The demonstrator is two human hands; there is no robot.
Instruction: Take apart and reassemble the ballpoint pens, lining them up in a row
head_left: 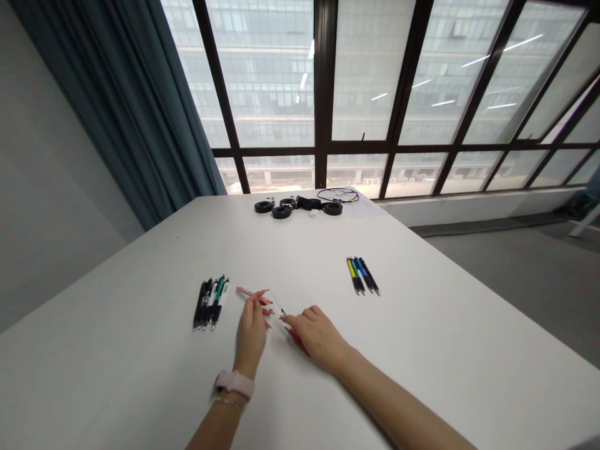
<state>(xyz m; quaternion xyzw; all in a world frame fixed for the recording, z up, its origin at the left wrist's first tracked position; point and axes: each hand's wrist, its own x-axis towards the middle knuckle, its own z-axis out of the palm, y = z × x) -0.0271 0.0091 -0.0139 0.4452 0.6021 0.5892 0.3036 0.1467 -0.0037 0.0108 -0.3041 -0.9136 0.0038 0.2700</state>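
Note:
My left hand (253, 319), with a pale pink band on its wrist, is closed around a pink pen (246, 291). The pen slants across the fingers just above the white table. Close by on the right, my right hand (316, 334) pinches a thin, pale rod with a dark tip (282, 310), which looks like a pen refill. The rod points up and left toward the left hand's fingertips, and I cannot tell whether they touch it. Beside the left hand lies a row of several black, white and green pens (210, 304).
To the right lies a group of several yellow, green, blue and black pens (363, 275). Black tape-like rolls (282, 212) and a coiled black cable (338, 195) sit at the far end of the white table (300, 406). Windows and a blue curtain (135, 106) stand beyond.

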